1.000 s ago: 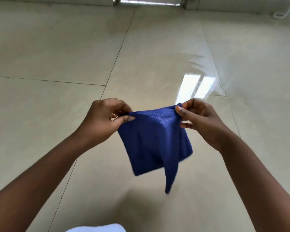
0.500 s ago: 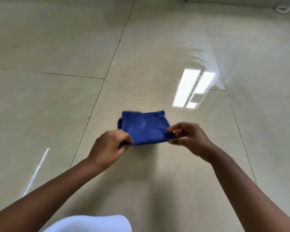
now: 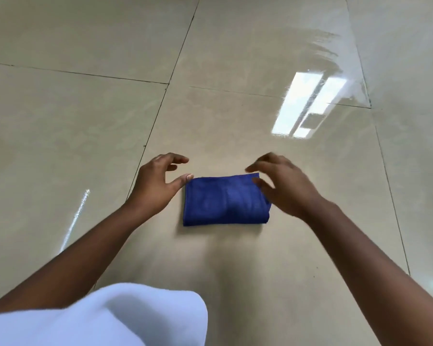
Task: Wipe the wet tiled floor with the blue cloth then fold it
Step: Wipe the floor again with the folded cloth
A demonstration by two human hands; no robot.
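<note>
A blue cloth [image 3: 225, 199], folded into a compact rectangle, is shown lying flat on the tiled floor [image 3: 85, 116], just right of a grout line that runs away from the viewer. The left hand [image 3: 158, 183] is held at the cloth's left end with its fingers [image 3: 178, 159] loosely spread and nothing grasped; the thumb tip is seen at the cloth's upper left corner, though contact cannot be confirmed. The right hand [image 3: 285, 188] is held over the cloth's right end, partly hiding it, with fingers relaxed and slightly apart and nothing pinched. A bright window reflection [image 3: 308, 106] is seen on the glossy tiles beyond the right hand. White fabric [image 3: 105, 318] is visible at the lower left edge.
</note>
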